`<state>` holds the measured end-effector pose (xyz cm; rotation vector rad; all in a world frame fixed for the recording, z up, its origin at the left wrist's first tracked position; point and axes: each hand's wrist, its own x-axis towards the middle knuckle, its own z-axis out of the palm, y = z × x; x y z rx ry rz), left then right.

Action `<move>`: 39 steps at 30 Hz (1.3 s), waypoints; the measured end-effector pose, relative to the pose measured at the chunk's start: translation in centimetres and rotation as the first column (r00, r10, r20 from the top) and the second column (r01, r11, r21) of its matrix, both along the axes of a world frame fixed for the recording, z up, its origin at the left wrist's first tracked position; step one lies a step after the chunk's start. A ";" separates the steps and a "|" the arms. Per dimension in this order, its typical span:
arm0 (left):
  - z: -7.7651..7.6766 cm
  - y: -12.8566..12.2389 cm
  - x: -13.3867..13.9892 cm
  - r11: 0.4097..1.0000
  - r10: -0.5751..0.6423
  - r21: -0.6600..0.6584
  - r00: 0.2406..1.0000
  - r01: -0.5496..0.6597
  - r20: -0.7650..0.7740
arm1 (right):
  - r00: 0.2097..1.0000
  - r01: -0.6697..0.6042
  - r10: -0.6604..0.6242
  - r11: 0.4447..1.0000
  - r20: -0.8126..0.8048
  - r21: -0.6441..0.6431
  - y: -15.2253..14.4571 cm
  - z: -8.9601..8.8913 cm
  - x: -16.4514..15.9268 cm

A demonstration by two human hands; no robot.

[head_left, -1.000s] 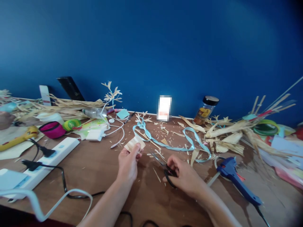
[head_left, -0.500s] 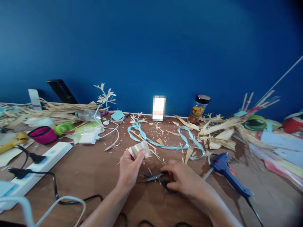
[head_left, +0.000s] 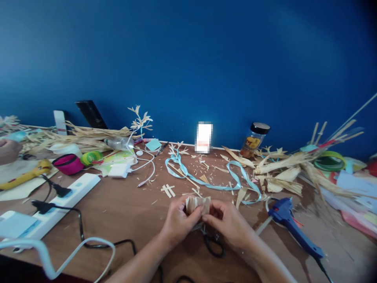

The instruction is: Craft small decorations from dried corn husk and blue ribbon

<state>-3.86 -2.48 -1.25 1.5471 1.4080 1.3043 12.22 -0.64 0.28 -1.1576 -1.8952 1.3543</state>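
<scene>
Between my two hands is a small pale strip of dried husk [head_left: 194, 202], which looks folded or curled. My left hand [head_left: 180, 220] pinches it with the thumb laid across its front. From the other side, my right hand [head_left: 226, 221] grips the strip's right end with thumb and fingers. Black-handled scissors [head_left: 214, 247] lie on the table just below the hands, their blades mostly hidden. Beyond the left hand sit several thin husk strips [head_left: 168, 190], crossed over each other. A light blue ribbon [head_left: 212, 186] winds across the table farther back, with husk petals at its left end.
At right lies a blue glue gun [head_left: 294, 226], near bundles of dried husk [head_left: 282, 163]. A lidded jar [head_left: 255, 140] leans by the wall. Left are a white power strip [head_left: 70, 200], cables and a magenta pouch [head_left: 68, 163]. Another person's hand [head_left: 9, 151] shows at the far left edge.
My right hand has let go of the scissors and now grips the husk strip along with my left. Both hands appear lower and closer together. The view has shifted slightly left.
</scene>
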 end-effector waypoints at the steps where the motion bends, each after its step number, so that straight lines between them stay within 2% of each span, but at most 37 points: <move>1: 0.0 0.0 0.0 1.000 0.001 -0.018 1.000 -0.001 0.009 | 1.000 0.006 -0.006 1.000 -0.004 -0.001 0.0 -0.2 0.0; 6: 0.1 0.2 -0.1 0.981 0.013 -0.193 0.987 0.018 0.159 | 1.000 0.016 -0.016 0.999 0.008 -0.034 0.0 0.0 0.0; 10: 0.0 0.6 -0.1 0.947 0.011 -0.299 0.920 0.116 0.391 | 0.999 0.027 -0.027 0.999 0.022 -0.019 0.0 0.1 0.0; 13: 0.2 0.9 -0.2 0.928 0.082 -0.344 0.819 0.145 0.567 | 0.998 0.054 -0.054 0.999 0.010 0.007 0.3 -0.1 0.1; 16: 0.7 1.3 -0.7 0.921 0.180 -0.368 0.702 0.125 0.689 | 0.996 0.084 -0.085 0.996 -0.020 -0.028 0.8 -0.3 0.5; 21: 1.3 2.1 -2.0 0.947 0.267 -0.315 0.400 0.060 0.877 | 0.976 0.127 -0.164 0.963 -0.144 -0.236 1.3 -0.4 0.8; 23: 1.2 2.4 -2.2 0.942 0.296 -0.332 0.347 0.048 0.890 | 0.957 0.106 -0.182 0.943 -0.225 -0.315 1.2 -0.5 0.7; 27: 0.6 2.5 -2.1 0.933 0.298 -0.353 0.387 0.078 0.873 | 0.937 0.060 -0.179 0.928 -0.298 -0.368 1.1 -0.9 0.4; 32: 0.1 2.3 -1.9 0.937 0.268 -0.339 0.439 0.088 0.858 | 0.951 0.094 -0.191 0.929 -0.245 -0.358 1.3 -1.2 0.1; 35: 0.1 2.2 -1.8 0.939 0.249 -0.330 0.473 0.095 0.845 | 0.970 0.152 -0.200 0.942 -0.137 -0.298 1.4 -1.1 0.0; 39: 0.1 2.0 -1.6 0.942 0.242 -0.325 0.502 0.083 0.830 | 0.979 0.204 -0.205 0.969 0.006 -0.140 1.4 -0.6 -0.2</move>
